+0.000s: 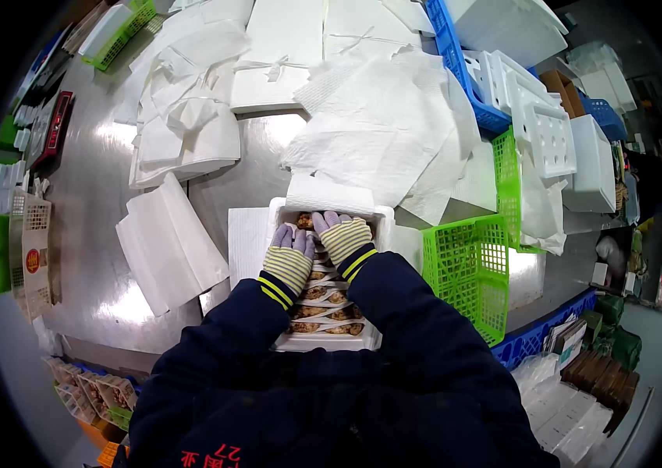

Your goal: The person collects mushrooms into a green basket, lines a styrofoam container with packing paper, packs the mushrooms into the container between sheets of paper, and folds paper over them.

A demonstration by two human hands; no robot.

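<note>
A white foam box (277, 344) stands in front of me on the metal table. Inside lie rows of brown, mottled, lumpy pieces (315, 293) with folds of white paper (319, 320) between them; I cannot make out their exact kind. My left hand (290, 257), in a striped glove with lavender fingers, rests over the far left of the rows, its fingers stretched forward. Beside it my right hand (341, 235), gloved alike, lies with extended fingers on the far rows. What is under the fingertips is hidden. A white paper sheet (327, 193) hangs over the box's far rim.
Stacks of white paper (393, 117) cover the table's far side, and a folded sheet (171, 242) lies to the left. Green plastic baskets (467, 269) stand close on the right. Beyond them are a blue crate (456, 54) and white foam trays (545, 129).
</note>
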